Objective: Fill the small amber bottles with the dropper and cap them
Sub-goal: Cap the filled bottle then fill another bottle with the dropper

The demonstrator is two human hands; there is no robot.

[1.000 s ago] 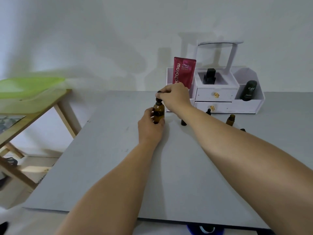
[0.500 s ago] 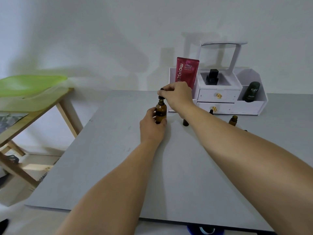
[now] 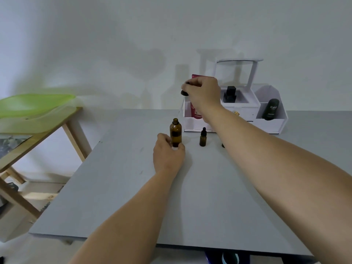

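The big amber bottle (image 3: 175, 132) stands up straight on the desk (image 3: 133, 187) with its top open. Its black cap (image 3: 184, 92) is up in the air. A small amber bottle (image 3: 203, 137) stands near, capped.

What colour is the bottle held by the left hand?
Amber-brown glass bottle, open-necked, clearest in the head view.

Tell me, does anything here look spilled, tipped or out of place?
Nothing stands out. The large amber bottle stands upright and open, steadied by the left hand; the right hand holds its black cap above. The small capped bottle is upright, and the grey table shows no spill.
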